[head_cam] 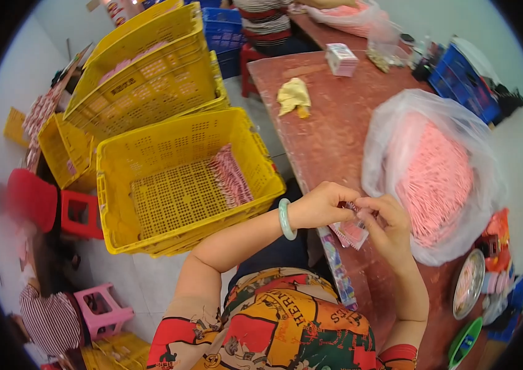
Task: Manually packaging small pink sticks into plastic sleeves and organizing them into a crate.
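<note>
Over the near edge of the red table, my left hand [328, 203] and my right hand [387, 224] meet fingertip to fingertip. Between them they pinch a small transparent plastic packet [353, 230] with pink print or contents; my fingers partly hide its top. A pale green bangle [286, 219] circles my left wrist. Just beyond my right hand, a large translucent plastic bag [381, 138] lies open, full of thin pink sticks [437, 185]. To my left stands a yellow plastic crate [125, 143], with a row of pink packets [232, 178] along its right side.
A yellow cloth [294, 95] and a stack of printed cards [342, 60] lie on the table [330, 138]. A metal bowl [468, 282] and a green basket [465, 340] sit at right. Stacked yellow crates [150, 78], stools [103, 307] and other people surround the table.
</note>
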Motion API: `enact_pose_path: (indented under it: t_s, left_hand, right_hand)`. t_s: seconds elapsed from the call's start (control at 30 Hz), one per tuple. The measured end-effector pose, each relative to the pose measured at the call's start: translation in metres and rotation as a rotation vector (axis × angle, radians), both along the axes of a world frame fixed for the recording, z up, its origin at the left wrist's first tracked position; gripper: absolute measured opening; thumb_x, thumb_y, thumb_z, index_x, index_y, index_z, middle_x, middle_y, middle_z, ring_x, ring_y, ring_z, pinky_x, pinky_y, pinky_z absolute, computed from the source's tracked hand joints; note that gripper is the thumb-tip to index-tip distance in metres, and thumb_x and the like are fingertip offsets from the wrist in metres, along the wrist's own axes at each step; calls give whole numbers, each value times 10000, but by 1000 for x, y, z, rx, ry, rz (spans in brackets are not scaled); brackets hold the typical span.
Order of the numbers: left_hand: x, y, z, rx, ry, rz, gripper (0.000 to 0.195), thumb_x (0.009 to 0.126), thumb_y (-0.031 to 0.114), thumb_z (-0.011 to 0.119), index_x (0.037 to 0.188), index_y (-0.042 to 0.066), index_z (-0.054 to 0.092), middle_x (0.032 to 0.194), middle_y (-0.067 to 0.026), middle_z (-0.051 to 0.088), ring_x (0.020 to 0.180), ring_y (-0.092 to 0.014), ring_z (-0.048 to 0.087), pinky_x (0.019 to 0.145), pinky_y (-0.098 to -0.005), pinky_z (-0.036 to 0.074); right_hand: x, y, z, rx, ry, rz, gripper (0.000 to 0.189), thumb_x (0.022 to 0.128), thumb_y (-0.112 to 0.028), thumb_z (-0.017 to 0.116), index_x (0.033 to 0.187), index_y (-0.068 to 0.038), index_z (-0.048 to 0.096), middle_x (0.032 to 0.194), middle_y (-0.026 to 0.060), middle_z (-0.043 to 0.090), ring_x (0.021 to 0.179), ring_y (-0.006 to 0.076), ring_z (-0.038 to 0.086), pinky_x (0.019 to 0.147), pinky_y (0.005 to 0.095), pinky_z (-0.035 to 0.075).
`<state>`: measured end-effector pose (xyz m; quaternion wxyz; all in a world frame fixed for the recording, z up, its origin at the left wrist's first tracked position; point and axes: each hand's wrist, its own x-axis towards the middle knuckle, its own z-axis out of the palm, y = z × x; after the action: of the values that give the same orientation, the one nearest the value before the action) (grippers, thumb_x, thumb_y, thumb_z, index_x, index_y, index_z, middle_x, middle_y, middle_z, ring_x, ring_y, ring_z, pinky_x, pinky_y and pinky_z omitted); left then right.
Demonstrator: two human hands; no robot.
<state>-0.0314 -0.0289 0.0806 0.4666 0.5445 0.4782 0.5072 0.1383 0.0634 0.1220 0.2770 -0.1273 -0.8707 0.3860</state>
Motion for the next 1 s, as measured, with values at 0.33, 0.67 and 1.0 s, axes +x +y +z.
enact_pose_path:
  t_s: [0.33, 0.67, 1.0]
  left_hand:
    - [-268, -95, -145, -297, 776, 878, 99, 882, 127, 610, 903, 34, 636, 877, -139, 702, 776, -292, 688, 686, -367, 547]
    - [-370, -118, -324, -888, 998, 1075, 193, 880, 90, 595, 1042, 53, 694, 1007, -217, 665, 897, -384, 639, 768, -461, 544]
    - [-355, -59, -415, -893, 891, 729, 249, 883, 127, 565, 1104, 47, 647, 972, -174, 693, 844, -319, 674, 735, -427, 540]
  right_hand:
    - [-36, 56, 4, 281, -170, -142, 277, 754, 129, 612, 999, 7, 653, 861, 120, 608, 801, 255, 593, 719, 318, 466]
    - [19, 117, -17, 280, -455, -494, 179, 842, 113, 555, 995, 46, 618, 857, 100, 585, 788, 173, 547, 730, 253, 429]
    - [53, 128, -14, 605, -651, -692, 177, 814, 65, 632, 972, -3, 674, 931, 138, 670, 882, 247, 657, 780, 323, 521]
